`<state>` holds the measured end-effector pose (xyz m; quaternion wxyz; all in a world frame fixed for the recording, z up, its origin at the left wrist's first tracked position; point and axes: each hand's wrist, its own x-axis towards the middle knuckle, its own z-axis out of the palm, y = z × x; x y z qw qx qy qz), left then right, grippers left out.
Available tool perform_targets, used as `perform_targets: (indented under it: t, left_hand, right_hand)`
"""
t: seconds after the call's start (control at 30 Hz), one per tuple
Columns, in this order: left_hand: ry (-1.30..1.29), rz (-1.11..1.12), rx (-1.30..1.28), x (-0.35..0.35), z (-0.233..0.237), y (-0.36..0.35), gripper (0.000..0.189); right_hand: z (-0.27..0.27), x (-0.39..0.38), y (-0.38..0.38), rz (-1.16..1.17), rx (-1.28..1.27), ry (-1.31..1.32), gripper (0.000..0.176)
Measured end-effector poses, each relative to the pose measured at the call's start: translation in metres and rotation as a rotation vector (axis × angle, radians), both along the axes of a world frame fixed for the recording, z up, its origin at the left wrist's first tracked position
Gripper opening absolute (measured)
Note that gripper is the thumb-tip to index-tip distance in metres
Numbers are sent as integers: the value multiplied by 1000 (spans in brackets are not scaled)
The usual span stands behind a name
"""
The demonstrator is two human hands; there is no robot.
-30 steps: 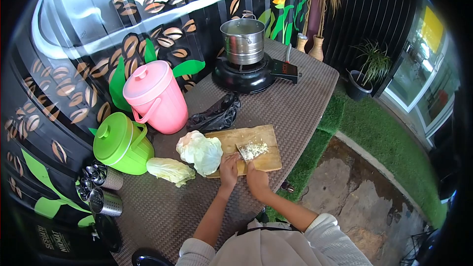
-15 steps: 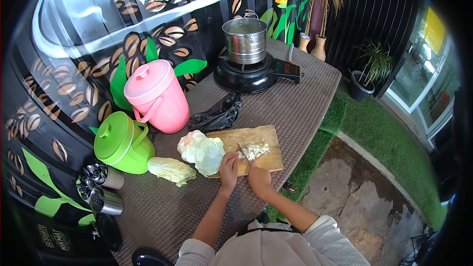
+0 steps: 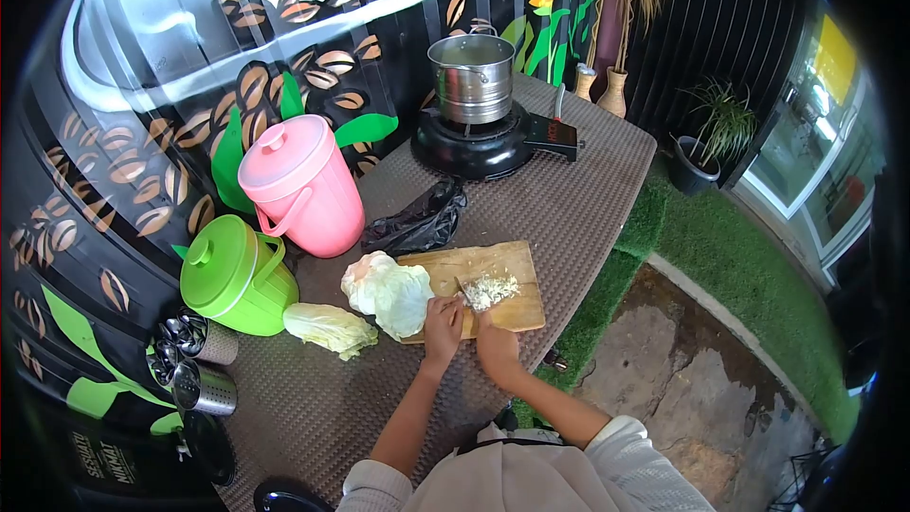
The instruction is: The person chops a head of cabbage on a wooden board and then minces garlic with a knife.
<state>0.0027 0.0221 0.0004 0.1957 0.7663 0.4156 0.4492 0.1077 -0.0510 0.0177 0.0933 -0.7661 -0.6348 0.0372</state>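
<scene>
On a wooden cutting board (image 3: 519, 311) lies a small heap of finely chopped pale pieces (image 3: 493, 291). My right hand (image 3: 497, 343) is closed round the handle of a knife (image 3: 464, 290), its blade beside the heap. Close to the blade, my left hand (image 3: 443, 322) has its fingers pressed together at the board's front edge; what they hold is too small to make out. A pale cabbage (image 3: 402, 300) rests partly on the board, left of my left hand. Farther left lies a longer leafy cabbage (image 3: 330, 329) on the table.
A steel pot (image 3: 471, 81) stands on a black stove (image 3: 474, 144) at the back. Behind the board is a black plastic bag (image 3: 417, 217). Pink (image 3: 318, 194) and green (image 3: 239, 277) lidded containers and steel holders of utensils (image 3: 205, 388) line the left side.
Both hands have shifted very slightly on the board, with the knife still in my right hand. The cabbages and chopped heap look the same.
</scene>
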Motion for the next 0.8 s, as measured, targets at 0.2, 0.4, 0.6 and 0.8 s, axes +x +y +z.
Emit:
perform_targets:
  t: [0.2, 0.4, 0.6, 0.8]
  left_hand:
    - [-21, 22, 27, 2, 3, -2, 15]
    - [-23, -3, -14, 0, -1, 2, 15]
    - [-15, 5, 1, 0, -2, 1, 12]
    - [-65, 58, -50, 2, -1, 2, 10]
  right_hand:
    - [17, 17, 17, 100, -37, 55, 19]
    - [13, 11, 1, 46, -60, 68, 21]
    - [6, 6, 11, 22, -64, 42, 16]
    - [27, 14, 11, 105, -80, 8, 15]
